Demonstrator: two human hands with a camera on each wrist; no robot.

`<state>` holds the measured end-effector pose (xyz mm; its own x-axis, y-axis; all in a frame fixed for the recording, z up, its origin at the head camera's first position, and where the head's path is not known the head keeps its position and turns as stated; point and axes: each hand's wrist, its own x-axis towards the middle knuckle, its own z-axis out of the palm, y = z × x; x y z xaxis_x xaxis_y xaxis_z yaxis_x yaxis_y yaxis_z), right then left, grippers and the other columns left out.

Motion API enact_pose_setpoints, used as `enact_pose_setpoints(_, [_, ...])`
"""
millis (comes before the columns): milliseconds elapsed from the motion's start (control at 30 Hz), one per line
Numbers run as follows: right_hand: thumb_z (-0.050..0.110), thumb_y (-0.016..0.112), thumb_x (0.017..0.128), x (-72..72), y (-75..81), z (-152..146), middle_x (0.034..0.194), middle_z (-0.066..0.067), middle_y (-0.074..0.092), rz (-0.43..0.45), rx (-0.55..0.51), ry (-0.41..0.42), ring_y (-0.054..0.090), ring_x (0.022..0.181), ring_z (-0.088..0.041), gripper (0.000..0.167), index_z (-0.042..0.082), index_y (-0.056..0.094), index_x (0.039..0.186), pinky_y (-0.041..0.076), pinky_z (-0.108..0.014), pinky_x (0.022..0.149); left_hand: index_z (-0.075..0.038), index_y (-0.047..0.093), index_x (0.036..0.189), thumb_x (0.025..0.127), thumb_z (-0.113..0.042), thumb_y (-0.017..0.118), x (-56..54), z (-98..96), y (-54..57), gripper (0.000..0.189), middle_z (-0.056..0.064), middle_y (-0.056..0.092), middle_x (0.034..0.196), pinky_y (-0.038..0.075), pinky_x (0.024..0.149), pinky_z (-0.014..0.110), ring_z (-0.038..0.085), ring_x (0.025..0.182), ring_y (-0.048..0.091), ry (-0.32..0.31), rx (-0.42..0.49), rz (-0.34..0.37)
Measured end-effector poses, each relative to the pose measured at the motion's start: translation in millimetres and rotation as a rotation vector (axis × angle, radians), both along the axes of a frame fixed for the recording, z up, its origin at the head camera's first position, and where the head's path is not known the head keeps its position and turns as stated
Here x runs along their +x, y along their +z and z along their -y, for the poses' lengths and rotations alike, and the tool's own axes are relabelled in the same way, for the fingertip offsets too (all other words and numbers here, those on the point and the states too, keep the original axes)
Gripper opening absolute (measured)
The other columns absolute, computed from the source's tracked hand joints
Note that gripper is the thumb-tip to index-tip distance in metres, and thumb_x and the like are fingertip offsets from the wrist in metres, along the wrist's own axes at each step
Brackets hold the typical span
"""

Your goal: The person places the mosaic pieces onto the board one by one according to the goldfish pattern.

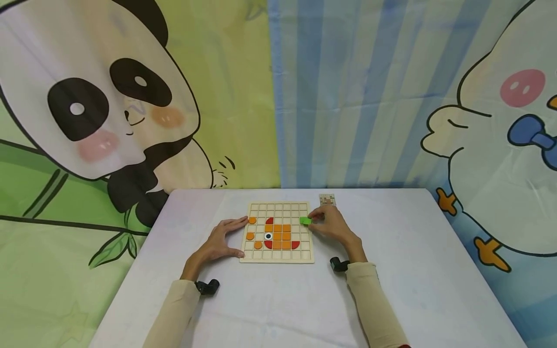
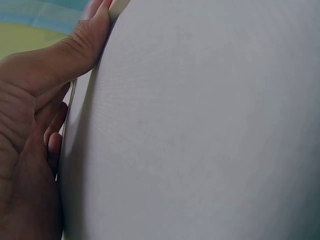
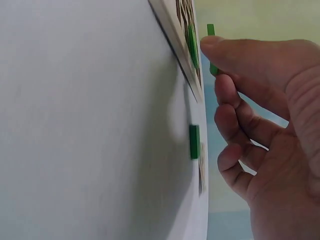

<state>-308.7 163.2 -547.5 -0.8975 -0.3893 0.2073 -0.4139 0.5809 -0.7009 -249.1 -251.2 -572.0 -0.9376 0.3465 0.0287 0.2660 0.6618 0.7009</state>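
A pale wooden grid board (image 1: 277,257) lies on the white table. My left hand (image 1: 217,240) rests at its left edge, thumb and fingers spread along the side; in the left wrist view the hand (image 2: 47,70) touches the edge. Near the board's right side, my right hand (image 1: 332,224) pinches a green piece (image 3: 211,30) between thumb and finger, held just above the board. Another green piece (image 3: 193,47) lies on the grid. Orange square tiles (image 1: 285,228), several red rounded-corner tiles (image 1: 295,245), an eye tile (image 1: 268,236) and orange discs (image 1: 250,236) sit on the board.
A green block (image 3: 194,142) lies on the table right of the board, close to a small patterned card (image 1: 327,198). The white table (image 1: 270,309) ends at the back against a cartoon-printed cloth (image 1: 348,96).
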Motion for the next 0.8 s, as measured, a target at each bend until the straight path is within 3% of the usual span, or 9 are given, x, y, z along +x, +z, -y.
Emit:
enact_pose_setpoints(133, [0.007, 0.091, 0.086, -5.9, -0.4, 10, 0.096, -0.006, 0.081, 0.001, -0.001, 0.004, 0.070, 0.090, -0.024, 0.024, 0.004, 0.085, 0.109, 0.016, -0.066, 0.137, -0.022, 0.051, 0.165, 0.067, -0.038, 0.106, -0.7, -0.1, 0.6, 0.113, 0.001, 0.043, 0.176, 0.023, 0.125, 0.081, 0.045, 0.159, 0.035, -0.001, -0.008, -0.004])
enact_pose_setpoints(267, [0.006, 0.089, 0.087, -9.0, -1.1, 18, 0.102, -0.007, 0.081, 0.036, 0.009, 0.015, 0.070, 0.094, -0.022, 0.025, 0.004, 0.084, 0.112, 0.049, -0.056, 0.119, -0.021, 0.052, 0.164, 0.067, -0.037, 0.106, -0.1, -0.3, 0.9, 0.112, 0.001, 0.044, 0.176, 0.023, 0.125, 0.081, 0.045, 0.159, 0.035, -0.003, 0.003, -0.002])
enact_pose_setpoints(367, [0.006, 0.088, 0.088, -11.6, -2.9, 23, 0.105, -0.010, 0.081, 0.048, 0.018, 0.046, 0.072, 0.096, -0.022, 0.025, 0.003, 0.084, 0.112, 0.061, -0.045, 0.094, -0.020, 0.052, 0.164, 0.067, -0.037, 0.106, 0.1, 0.0, 0.6, 0.113, 0.002, 0.044, 0.176, 0.024, 0.125, 0.081, 0.045, 0.159, 0.035, -0.003, 0.004, -0.003])
enact_pose_setpoints(467, [0.006, 0.087, 0.088, -14.5, -4.6, 28, 0.106, -0.011, 0.081, 0.029, 0.036, 0.068, 0.072, 0.096, -0.022, 0.025, 0.002, 0.083, 0.113, 0.062, -0.041, 0.091, -0.021, 0.051, 0.164, 0.067, -0.038, 0.106, -0.4, 0.1, 0.2, 0.113, 0.002, 0.044, 0.176, 0.024, 0.124, 0.081, 0.045, 0.159, 0.035, 0.002, 0.004, -0.005])
enact_pose_setpoints(800, [0.007, 0.088, 0.090, -13.5, -3.6, 30, 0.103, -0.010, 0.082, 0.004, 0.048, 0.051, 0.073, 0.094, -0.021, 0.026, 0.001, 0.083, 0.115, 0.063, -0.045, 0.091, -0.022, 0.052, 0.164, 0.067, -0.039, 0.106, -1.5, 0.9, -2.6, 0.113, 0.000, 0.044, 0.176, 0.024, 0.125, 0.081, 0.044, 0.158, 0.036, 0.001, 0.004, -0.010])
